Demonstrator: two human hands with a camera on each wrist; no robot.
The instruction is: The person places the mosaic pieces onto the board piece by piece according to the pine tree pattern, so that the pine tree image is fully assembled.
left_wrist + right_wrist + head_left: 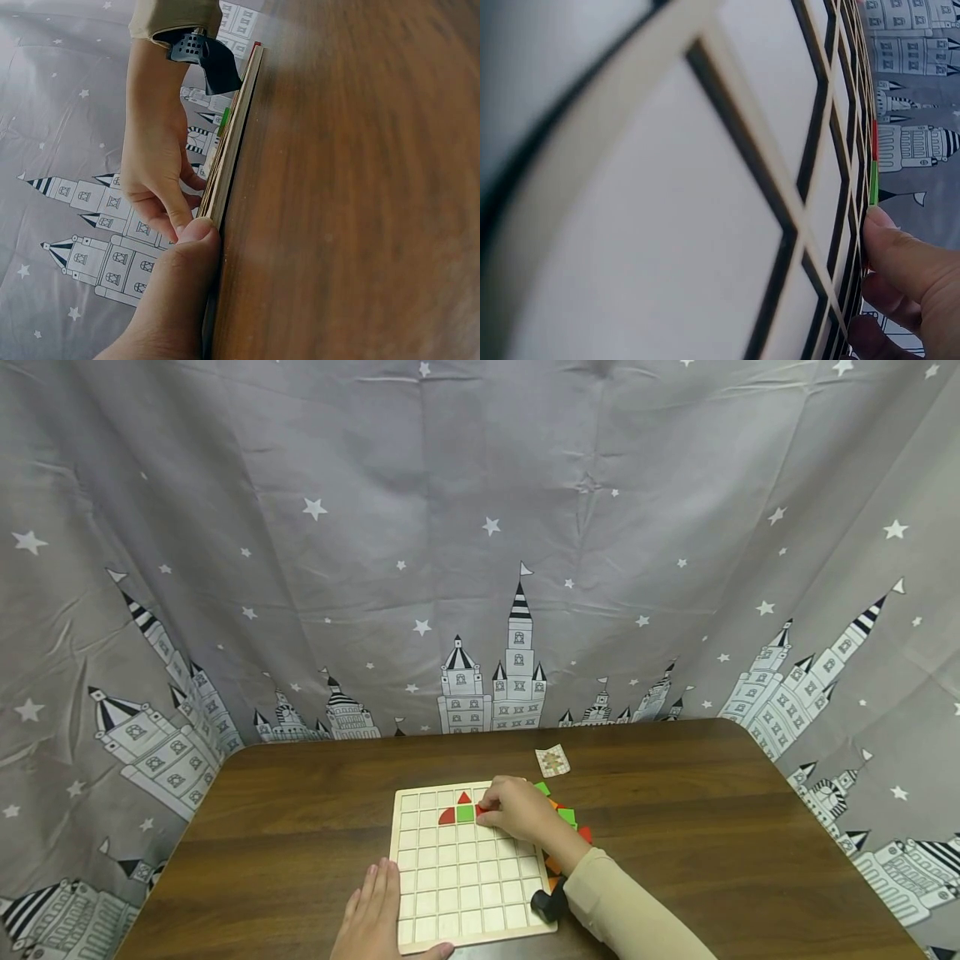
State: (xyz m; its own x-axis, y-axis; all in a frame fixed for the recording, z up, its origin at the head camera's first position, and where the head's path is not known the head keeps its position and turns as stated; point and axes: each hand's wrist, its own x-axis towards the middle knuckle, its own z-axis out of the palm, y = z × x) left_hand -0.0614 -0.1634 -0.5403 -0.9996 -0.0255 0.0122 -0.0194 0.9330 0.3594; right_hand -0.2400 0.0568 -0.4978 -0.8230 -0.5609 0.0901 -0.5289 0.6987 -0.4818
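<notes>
A pale wooden grid board [447, 877] lies on the table. Near its far edge sit a red triangle [464, 797], a green square [465, 813] below it, and a red quarter-circle piece [447, 816] to the square's left. My right hand [516, 810] reaches over the board's far right part and pinches a red piece [481, 810] just right of the green square; the fingers hide most of its shape. Along the board's near left corner my left hand [375, 910] rests, fingers straight against the left side, thumb [196, 232] at the near edge.
Loose green, orange and red pieces [567, 817] lie along the board's right side, partly under my right forearm. A small pattern card [552, 761] is behind the board on the brown table [300, 810]. A grey castle-print curtain [360, 568] hangs behind the table.
</notes>
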